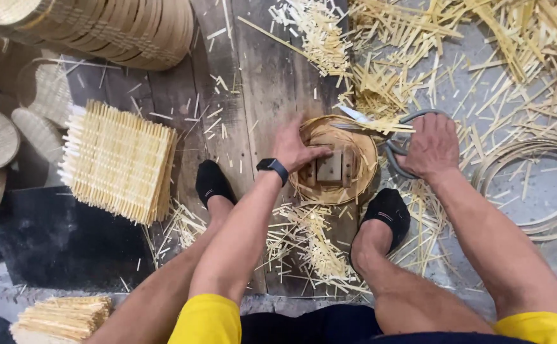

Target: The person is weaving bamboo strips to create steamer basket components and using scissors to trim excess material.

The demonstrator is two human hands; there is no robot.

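Observation:
A small round woven bamboo tray (357, 181) lies on a dark wooden board between my feet, with a wooden block (329, 167) set in its middle. My left hand (295, 148), a black watch on its wrist, presses on the block and the tray's left side. My right hand (429, 146) grips the grey handles of large shears (369, 123). The blades point left over the tray's far rim, across protruding bamboo strips.
A stack of square woven bamboo mats (119, 160) sits at the left. Finished round trays (110, 28) pile up at the top left. Cut bamboo scraps (418, 44) litter the floor. Thin bamboo hoops (539, 185) lie at the right.

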